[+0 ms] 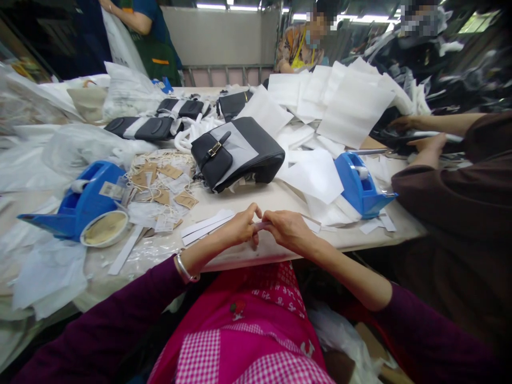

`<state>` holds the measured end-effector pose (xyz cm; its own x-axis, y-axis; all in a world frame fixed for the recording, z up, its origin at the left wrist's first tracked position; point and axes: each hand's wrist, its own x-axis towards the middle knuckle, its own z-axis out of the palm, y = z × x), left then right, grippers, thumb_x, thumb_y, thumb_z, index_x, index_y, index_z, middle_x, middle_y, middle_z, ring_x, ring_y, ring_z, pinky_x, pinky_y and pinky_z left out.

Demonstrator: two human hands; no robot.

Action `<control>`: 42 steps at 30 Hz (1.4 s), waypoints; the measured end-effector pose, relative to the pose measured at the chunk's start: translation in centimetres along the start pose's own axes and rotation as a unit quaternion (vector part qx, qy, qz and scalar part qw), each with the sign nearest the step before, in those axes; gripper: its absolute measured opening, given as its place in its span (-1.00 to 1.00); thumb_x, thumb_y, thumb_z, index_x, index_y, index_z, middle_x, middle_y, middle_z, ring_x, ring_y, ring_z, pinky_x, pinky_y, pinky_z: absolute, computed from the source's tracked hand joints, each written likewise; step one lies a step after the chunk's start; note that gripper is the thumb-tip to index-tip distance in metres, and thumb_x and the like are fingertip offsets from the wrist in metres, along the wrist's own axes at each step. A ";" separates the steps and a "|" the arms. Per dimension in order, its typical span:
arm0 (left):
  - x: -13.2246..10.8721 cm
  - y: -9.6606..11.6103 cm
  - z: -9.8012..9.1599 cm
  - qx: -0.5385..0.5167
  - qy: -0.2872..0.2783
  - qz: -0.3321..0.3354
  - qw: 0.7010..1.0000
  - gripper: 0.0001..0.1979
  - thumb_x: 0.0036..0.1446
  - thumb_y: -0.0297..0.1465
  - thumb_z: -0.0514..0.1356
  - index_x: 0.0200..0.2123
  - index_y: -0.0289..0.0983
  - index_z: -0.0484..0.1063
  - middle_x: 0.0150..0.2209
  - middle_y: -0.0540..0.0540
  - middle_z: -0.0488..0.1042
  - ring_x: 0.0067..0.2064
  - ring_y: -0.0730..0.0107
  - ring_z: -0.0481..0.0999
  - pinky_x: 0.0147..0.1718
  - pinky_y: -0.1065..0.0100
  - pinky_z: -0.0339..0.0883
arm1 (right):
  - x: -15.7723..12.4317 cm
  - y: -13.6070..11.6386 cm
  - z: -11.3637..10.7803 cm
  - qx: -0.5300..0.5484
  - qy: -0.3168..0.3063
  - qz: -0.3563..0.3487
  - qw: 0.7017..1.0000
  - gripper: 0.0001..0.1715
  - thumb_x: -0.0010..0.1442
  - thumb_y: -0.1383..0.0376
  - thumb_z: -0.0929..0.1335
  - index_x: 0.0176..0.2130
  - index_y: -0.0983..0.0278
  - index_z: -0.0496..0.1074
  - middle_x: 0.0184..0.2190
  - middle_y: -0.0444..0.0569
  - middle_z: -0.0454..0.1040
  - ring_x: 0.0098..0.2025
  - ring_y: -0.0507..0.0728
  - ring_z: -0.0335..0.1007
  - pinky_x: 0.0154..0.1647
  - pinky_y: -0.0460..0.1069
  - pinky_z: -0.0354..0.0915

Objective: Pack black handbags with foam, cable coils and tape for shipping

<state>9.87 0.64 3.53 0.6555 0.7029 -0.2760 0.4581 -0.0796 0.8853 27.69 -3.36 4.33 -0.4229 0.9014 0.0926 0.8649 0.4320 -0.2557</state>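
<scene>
Left hand and right hand meeting before the bag, both grips pinching a strip mostly hidden between them, tags left of the bag lying unreadable.

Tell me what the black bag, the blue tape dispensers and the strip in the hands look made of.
The black bag: leather or imitation, smooth with a dull sheen; its buckle looks like gold metal. The blue tape dispensers: hard moulded plastic, glossy. The strip, pinched between the left hand and right hand: thin and pale, maybe clear tape; too small to tell.
</scene>
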 end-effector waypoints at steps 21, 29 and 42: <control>1.4 1.0 -1.2 0.086 0.067 0.037 0.993 -0.74 0.12 -0.18 0.14 -0.41 -0.23 0.20 -0.63 0.01 0.46 -0.66 0.52 0.22 -0.59 0.47 0.01 | 3.7 0.6 -2.2 0.112 -0.069 0.094 0.987 -0.83 0.11 0.29 0.33 -0.42 0.28 0.52 -0.64 -0.09 0.43 -0.55 0.03 0.31 -0.53 -0.08 0.00; 1.0 2.5 -1.2 -0.035 0.089 0.076 0.993 -0.83 0.10 -0.34 0.15 -0.41 -0.24 0.18 -0.64 0.08 0.40 -0.68 0.63 0.12 -0.62 0.51 -0.06 | 3.4 2.1 -0.6 0.583 -0.034 0.115 0.804 -0.75 -0.01 0.23 0.38 -0.57 0.33 0.32 -0.74 -0.21 0.27 -0.68 -0.10 0.04 -0.62 -0.13 -0.12; -0.7 4.4 -4.4 -0.159 -0.055 -0.018 0.986 -0.67 0.04 -0.26 0.27 -0.23 -0.34 0.29 -0.49 -0.14 0.52 -0.66 0.64 0.14 -0.70 0.53 -0.08 | 3.6 3.5 -4.0 0.501 0.107 0.084 0.855 -0.81 0.07 0.24 0.37 -0.43 0.34 0.44 -0.59 -0.14 0.40 -0.53 -0.03 0.25 -0.49 -0.12 0.12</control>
<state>8.79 2.93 9.31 0.7112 0.6189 -0.3333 0.2827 0.1824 0.9417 30.28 1.53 7.65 -0.1636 0.9790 0.1213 0.1964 0.1528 -0.9685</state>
